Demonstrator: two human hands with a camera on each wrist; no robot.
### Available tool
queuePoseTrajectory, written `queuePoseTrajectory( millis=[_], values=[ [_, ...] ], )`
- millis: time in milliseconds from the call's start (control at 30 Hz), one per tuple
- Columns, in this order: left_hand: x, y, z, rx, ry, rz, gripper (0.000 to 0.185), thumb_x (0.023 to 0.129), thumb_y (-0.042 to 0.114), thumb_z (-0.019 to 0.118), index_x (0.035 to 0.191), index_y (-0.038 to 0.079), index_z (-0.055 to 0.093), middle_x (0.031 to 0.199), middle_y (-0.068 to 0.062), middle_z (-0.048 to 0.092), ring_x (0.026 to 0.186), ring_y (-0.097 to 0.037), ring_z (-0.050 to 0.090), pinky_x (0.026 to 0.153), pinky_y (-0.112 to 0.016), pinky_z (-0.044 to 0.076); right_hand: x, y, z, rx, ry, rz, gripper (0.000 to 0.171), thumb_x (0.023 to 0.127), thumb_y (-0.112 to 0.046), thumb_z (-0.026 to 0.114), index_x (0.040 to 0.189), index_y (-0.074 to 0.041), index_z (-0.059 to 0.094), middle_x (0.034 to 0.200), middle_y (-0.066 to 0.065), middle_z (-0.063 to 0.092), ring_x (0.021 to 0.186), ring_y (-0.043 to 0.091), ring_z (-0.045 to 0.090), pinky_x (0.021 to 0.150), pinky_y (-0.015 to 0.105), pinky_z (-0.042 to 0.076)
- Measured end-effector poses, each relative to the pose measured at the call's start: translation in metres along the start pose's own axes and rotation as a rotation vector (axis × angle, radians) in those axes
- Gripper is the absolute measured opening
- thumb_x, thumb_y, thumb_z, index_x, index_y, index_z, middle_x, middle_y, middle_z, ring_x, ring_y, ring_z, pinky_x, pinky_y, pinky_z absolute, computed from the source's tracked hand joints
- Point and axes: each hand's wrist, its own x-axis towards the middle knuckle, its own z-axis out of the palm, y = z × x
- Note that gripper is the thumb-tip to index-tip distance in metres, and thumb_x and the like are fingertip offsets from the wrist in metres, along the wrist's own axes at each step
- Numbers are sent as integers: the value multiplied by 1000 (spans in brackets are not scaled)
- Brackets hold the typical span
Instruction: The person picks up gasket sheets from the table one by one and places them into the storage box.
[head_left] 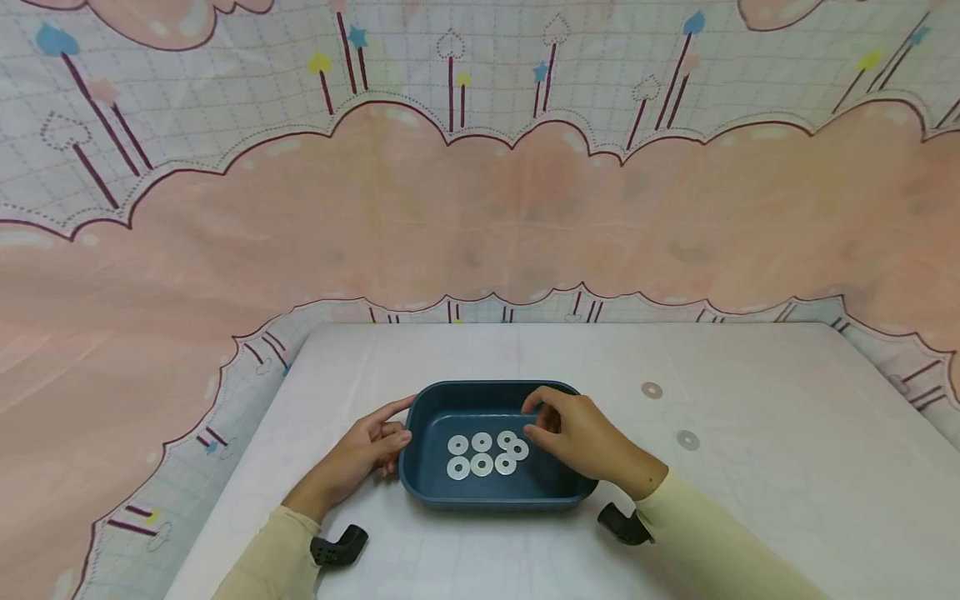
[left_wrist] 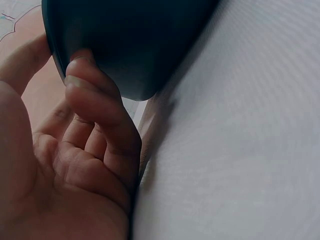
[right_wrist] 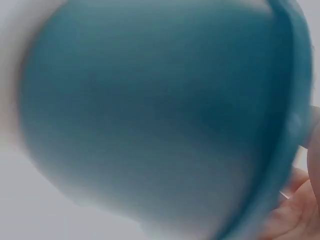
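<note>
A dark blue rectangular tray [head_left: 498,503] sits on the table with several flat silver washers [head_left: 482,464] lying in its left and middle part, two of them overlapping. My left hand [head_left: 360,450] holds the tray's left end, thumb and index finger at the rim. In the left wrist view, bent fingers [left_wrist: 100,105] rest against the tray's outer wall. Over the tray's right part is my right hand [head_left: 573,429], thumb and index fingertips apart with nothing visible between them. The right wrist view is mostly filled by the blurred tray wall [right_wrist: 150,115], hiding most of that hand.
To the tray's right, two more washers lie on the white-covered table [head_left: 750,500]: one farther back [head_left: 652,390], one nearer [head_left: 687,440]. A patterned pink and white cloth [head_left: 525,217] hangs behind the table. Each wrist wears a black camera mount [head_left: 340,546].
</note>
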Motion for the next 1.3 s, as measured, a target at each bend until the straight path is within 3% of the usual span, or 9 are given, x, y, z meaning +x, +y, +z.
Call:
queuePoseTrajectory(
  millis=[367,533,1300],
  values=[
    [-3,-3,0,-9,-2,8,63,100,22,60,156,13,31,80,4,55,66,-10,54,59,-24,47,-17,28,-29,-43,173,96,20,93,-15,71,110,-8,64,75,-1,57,67,13,52,57,24,43],
    [-2,-3,1,-11,-5,13,63,101,21,60,156,13,31,80,4,54,66,-10,54,59,-24,48,-29,47,-41,-103,209,142,23,92,-14,72,112,-6,64,76,1,59,68,15,52,58,24,43],
    [-2,-2,2,10,8,9,62,101,21,59,156,14,31,79,4,55,66,-11,55,60,-24,48,-90,116,-82,-178,103,385,25,91,-8,66,115,-2,58,85,7,57,71,17,53,54,26,44]
  ],
)
